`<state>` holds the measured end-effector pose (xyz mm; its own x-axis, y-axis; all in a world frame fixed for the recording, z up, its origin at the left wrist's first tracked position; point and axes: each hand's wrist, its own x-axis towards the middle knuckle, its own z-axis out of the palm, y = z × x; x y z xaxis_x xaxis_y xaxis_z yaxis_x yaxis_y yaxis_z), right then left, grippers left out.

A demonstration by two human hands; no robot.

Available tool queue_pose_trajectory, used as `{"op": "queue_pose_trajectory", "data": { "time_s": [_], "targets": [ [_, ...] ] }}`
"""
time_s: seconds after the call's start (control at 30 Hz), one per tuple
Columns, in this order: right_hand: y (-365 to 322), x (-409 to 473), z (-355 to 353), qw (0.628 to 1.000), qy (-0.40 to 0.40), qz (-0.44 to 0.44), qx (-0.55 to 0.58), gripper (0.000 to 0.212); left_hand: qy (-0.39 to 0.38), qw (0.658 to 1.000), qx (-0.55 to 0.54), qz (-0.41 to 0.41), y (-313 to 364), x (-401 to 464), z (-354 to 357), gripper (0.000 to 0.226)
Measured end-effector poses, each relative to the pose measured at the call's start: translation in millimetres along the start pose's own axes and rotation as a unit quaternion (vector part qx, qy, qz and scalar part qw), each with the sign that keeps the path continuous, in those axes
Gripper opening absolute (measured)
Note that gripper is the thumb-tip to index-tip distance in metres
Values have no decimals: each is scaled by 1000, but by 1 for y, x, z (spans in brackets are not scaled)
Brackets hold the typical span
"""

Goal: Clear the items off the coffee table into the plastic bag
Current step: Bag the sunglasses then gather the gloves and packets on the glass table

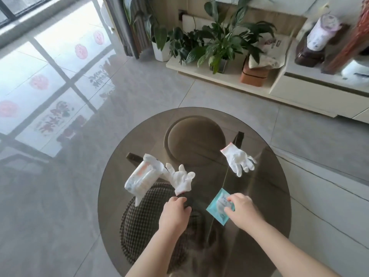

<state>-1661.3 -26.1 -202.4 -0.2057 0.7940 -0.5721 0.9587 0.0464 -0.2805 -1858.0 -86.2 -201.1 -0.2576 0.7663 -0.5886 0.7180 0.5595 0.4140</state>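
Note:
On the round smoked-glass coffee table [269, 196] lie a white wipes pack [139, 176] at the left, a white glove [180, 179] beside it, and a second white glove [238, 159] at the right. My left hand [173, 213] rests with curled fingers just below the first glove's red-edged cuff; whether it grips the cuff is unclear. My right hand [242, 209] pinches the near corner of a light-blue packet [216, 208] lying on the glass. No plastic bag is in view.
A checked woven seat [139, 220] and the table's base show through the glass. Potted plants [219, 43] and a low cream cabinet [299, 94] stand beyond the table. Glossy grey tile floor surrounds it.

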Motion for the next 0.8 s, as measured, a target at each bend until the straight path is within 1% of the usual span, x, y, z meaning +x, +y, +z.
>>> {"op": "queue_pose_trajectory", "data": {
  "time_s": [0.07, 0.23, 0.37, 0.5, 0.6, 0.67, 0.73, 0.8],
  "targets": [
    [2, 27, 3, 1000, 19, 2, -9, 38, 0, 1000, 16, 18, -6, 28, 3, 42],
    [11, 93, 8, 998, 36, 37, -20, 50, 16, 997, 49, 60, -12, 86, 13, 45],
    [20, 135, 11, 996, 51, 55, -55, 53, 29, 992, 72, 99, -7, 120, 28, 44],
    [26, 166, 18, 993, 42, 59, -96, 51, 48, 989, 95, 105, -10, 143, 40, 45],
    [35, 179, 28, 991, 9, 91, -99, 53, 55, 984, 127, 110, -13, 152, 49, 48],
    [37, 180, 37, 991, -9, 101, -87, 57, 46, 979, 158, 121, -16, 155, 51, 57],
    [35, 179, 43, 992, 7, 90, -85, 57, 25, 973, 190, 131, -19, 157, 50, 73],
    [31, 176, 44, 993, 38, 69, -89, 52, 15, 970, 206, 125, -20, 157, 49, 78]
  ]
}}
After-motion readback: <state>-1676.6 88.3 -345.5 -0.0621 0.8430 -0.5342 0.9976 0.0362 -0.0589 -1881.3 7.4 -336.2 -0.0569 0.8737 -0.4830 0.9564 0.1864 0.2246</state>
